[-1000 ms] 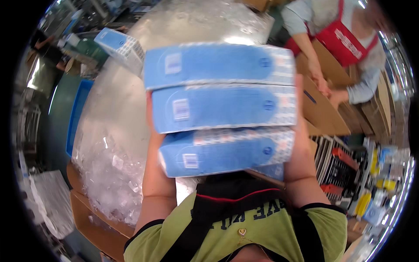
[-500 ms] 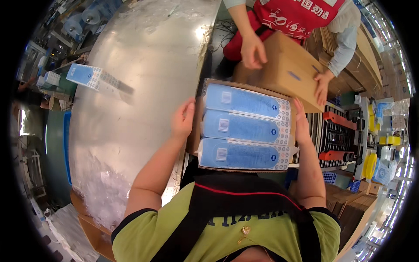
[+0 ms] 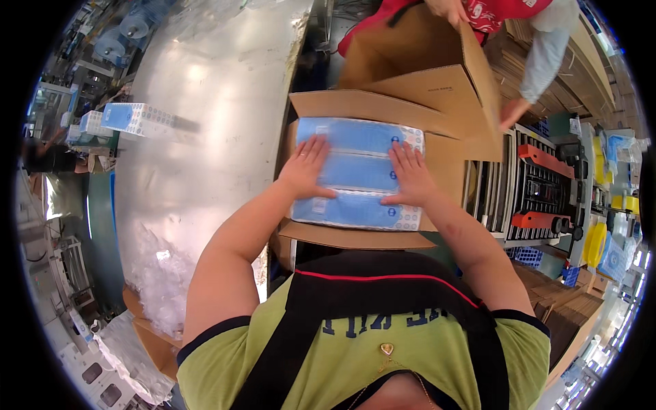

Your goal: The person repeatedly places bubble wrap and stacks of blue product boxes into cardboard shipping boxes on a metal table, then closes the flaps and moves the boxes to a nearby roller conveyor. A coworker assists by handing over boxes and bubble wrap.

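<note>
Both of the person's hands are lying open and palm-down on three blue-and-white boxes (image 3: 359,171), gripping nothing. The boxes are sitting side by side in an open cardboard carton (image 3: 362,104), in front of the person's chest.

Left hand (image 3: 304,171): spreading over the boxes' left end, fingers pointing away from the body, thumb angling inward toward the nearest box. A ring is showing on one finger. Right hand (image 3: 415,179): mirroring it at the right end, fingers reaching onto the farthest box, thumb stretching along the nearest one.

Carton flaps are standing open on the far, near and right sides. Just beyond, a second cardboard carton (image 3: 437,87) is tilting, its open side showing, and overlapping the first in this view. A co-worker's hand (image 3: 447,9) is touching its upper edge; the other hand is hanging close to its right side.

To the left, a metal table (image 3: 219,123) is running alongside. Another blue-and-white box (image 3: 140,119) is standing near its far-left edge, well apart from the hands. Crumpled clear plastic (image 3: 160,273) is piling up at the near-left corner. To the right, a black slatted frame with red strips (image 3: 543,188) is lying beyond the carton.
</note>
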{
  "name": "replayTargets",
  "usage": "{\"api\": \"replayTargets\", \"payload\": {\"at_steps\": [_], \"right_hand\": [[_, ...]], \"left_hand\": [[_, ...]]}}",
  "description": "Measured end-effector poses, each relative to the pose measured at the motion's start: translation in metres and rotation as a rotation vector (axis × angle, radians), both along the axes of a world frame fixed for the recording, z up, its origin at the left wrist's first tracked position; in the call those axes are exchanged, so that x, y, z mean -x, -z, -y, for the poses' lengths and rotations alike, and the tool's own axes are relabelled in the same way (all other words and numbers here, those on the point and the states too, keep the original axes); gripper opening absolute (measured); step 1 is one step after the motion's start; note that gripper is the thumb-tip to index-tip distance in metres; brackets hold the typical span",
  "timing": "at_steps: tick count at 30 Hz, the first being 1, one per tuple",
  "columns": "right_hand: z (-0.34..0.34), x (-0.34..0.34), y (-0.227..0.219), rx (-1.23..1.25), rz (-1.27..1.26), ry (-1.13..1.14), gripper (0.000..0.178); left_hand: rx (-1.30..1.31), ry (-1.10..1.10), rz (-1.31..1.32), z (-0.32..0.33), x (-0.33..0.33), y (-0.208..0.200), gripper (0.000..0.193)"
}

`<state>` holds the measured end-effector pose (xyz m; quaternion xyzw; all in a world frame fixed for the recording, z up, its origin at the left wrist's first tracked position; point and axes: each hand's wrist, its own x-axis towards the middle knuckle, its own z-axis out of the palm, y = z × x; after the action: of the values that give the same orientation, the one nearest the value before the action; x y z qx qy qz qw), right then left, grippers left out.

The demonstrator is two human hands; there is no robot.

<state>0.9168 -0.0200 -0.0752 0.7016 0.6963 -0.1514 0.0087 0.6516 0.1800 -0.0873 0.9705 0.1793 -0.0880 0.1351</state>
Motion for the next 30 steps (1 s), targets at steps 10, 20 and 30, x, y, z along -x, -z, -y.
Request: {"api": "replayTargets", "payload": {"at_steps": [10, 20, 30], "right_hand": [[0.089, -0.064, 0.015, -0.344, -0.279, 0.968, 0.084], [0.168, -0.078, -0.095, -0.021, -0.311, 0.893, 0.071], [0.027, -0.038, -0.092, 0.800, -0.537, 0.541, 0.075]], "left_hand": [[0.876, -0.785, 0.490, -0.002, 0.021, 0.078, 0.073], [1.032, -0.867, 0.187, -0.059, 0.005, 0.022, 0.076], [0.727, 0.211, -0.536, 0.065, -0.121, -0.101, 0.118]]}}
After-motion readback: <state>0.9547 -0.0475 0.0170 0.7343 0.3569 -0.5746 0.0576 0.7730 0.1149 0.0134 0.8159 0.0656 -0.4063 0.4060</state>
